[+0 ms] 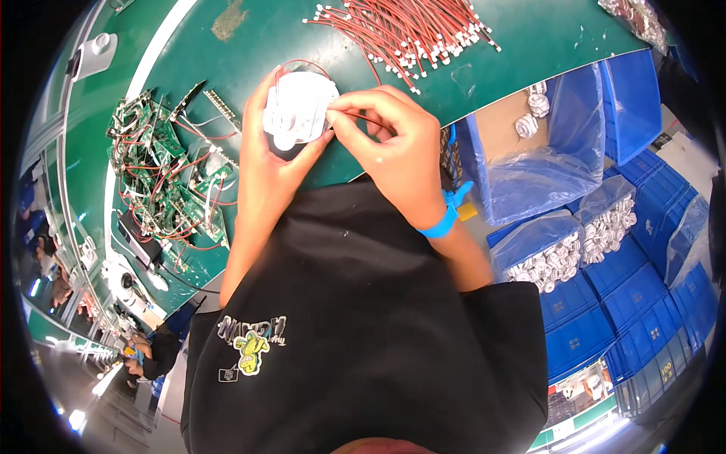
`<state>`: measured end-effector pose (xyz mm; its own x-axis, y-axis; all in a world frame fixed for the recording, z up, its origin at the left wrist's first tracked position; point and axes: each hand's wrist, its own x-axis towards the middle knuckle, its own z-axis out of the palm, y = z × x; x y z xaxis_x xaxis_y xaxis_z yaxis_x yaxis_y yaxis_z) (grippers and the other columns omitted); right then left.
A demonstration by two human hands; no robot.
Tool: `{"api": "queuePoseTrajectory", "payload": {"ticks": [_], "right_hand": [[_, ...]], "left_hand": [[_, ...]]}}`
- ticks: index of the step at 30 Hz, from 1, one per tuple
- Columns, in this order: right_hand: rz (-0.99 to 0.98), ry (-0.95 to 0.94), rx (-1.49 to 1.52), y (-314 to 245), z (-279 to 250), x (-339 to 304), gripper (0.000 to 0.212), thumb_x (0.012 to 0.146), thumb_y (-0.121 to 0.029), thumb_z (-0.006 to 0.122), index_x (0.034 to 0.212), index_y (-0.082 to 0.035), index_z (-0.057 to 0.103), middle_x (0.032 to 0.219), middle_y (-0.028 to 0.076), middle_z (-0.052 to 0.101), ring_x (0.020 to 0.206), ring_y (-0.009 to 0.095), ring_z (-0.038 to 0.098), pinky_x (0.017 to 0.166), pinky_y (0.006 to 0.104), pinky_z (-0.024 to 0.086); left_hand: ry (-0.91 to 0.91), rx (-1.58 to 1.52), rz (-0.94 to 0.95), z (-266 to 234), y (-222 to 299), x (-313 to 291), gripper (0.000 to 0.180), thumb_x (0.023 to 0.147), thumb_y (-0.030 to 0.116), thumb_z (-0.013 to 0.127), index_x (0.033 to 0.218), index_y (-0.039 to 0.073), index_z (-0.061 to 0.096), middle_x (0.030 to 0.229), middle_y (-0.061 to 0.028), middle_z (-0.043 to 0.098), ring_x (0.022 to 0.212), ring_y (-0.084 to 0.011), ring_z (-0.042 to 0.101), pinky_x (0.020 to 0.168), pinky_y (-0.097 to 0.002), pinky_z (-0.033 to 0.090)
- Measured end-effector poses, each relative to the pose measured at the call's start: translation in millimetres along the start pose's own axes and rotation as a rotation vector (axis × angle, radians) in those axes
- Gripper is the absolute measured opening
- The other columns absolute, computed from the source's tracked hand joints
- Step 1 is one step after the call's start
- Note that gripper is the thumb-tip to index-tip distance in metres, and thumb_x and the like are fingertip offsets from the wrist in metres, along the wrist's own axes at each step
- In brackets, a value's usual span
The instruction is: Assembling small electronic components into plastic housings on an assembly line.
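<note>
Over the green worktop, my left hand (266, 170) is closed round a white, rounded plastic housing (310, 106), thumb along its lower edge. A thin red wire (306, 62) arcs over the top of the housing. At the housing's right edge my right hand (401, 140) pinches with thumb and forefinger. A dark red cable (368, 119) runs from that pinch back under its fingers; the tip it grips is hidden. A blue band (445, 219) circles my right wrist.
Many red cables with white connectors (412, 38) lie at the far side. Left of my hands is a tangled heap of green circuit boards (170, 170) with wires. On the right stand a plastic-lined blue crate (582, 113) and bins of white parts (548, 265).
</note>
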<state>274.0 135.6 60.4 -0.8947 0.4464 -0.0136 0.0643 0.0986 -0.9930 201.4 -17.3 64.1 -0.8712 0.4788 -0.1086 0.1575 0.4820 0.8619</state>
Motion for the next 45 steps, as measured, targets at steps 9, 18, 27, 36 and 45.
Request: {"api": "queuePoseTrajectory", "payload": {"ticks": [9,18,27,36,45], "right_hand": [[-0.775,0.078,-0.503,10.1,-7.2,6.8,0.027,0.062,-0.002,0.075,0.088,-0.003,0.069,0.081,0.004,0.063,0.065,0.019,0.057,0.054,0.0281,0.048],[-0.831,0.045,-0.601,4.5,-6.7,4.1,0.027,0.061,-0.003,0.073,0.087,-0.001,0.068,0.081,0.005,0.062,0.064,0.019,0.056,0.052,0.0277,0.047],[-0.858,-0.16,-0.733,-15.3,-15.2,12.0,0.028,0.061,-0.005,0.069,0.088,0.001,0.068,0.083,0.007,0.061,0.069,0.02,0.058,0.055,0.0284,0.048],[-0.947,-0.241,-0.665,-14.3,-14.4,15.5,0.028,0.063,0.001,0.07,0.09,0.005,0.067,0.082,0.01,0.061,0.067,0.023,0.059,0.057,0.0315,0.049],[-0.557,-0.127,-0.65,-20.0,-18.4,-2.5,0.022,0.073,0.002,0.074,0.094,-0.003,0.068,0.088,0.009,0.064,0.081,0.027,0.061,0.071,0.0369,0.05]], "left_hand": [[-0.2,-0.121,-0.21,-22.2,28.8,3.2,0.064,0.07,0.01,0.077,0.127,0.0,0.05,0.116,-0.0109,0.062,0.107,-0.0167,0.06,0.092,-0.0319,0.047],[-0.108,0.183,-0.004,-15.7,24.2,-3.9,0.062,0.067,0.014,0.076,0.122,-0.002,0.052,0.105,-0.0168,0.057,0.102,-0.0332,0.056,0.093,-0.0391,0.043],[-0.051,0.133,0.019,-9.8,21.0,-5.5,0.059,0.068,0.014,0.074,0.12,-0.003,0.051,0.109,-0.0192,0.057,0.1,-0.0368,0.053,0.095,-0.0445,0.041],[-0.014,0.142,0.17,-4.4,13.9,-11.7,0.065,0.07,0.016,0.074,0.126,-0.003,0.047,0.116,-0.0205,0.055,0.11,-0.0398,0.05,0.107,-0.0484,0.032],[0.045,0.323,0.184,-16.5,8.0,-28.1,0.097,0.072,0.022,0.081,0.146,-0.004,0.025,0.136,-0.0234,0.043,0.128,-0.0412,0.04,0.114,-0.0499,0.026]]}}
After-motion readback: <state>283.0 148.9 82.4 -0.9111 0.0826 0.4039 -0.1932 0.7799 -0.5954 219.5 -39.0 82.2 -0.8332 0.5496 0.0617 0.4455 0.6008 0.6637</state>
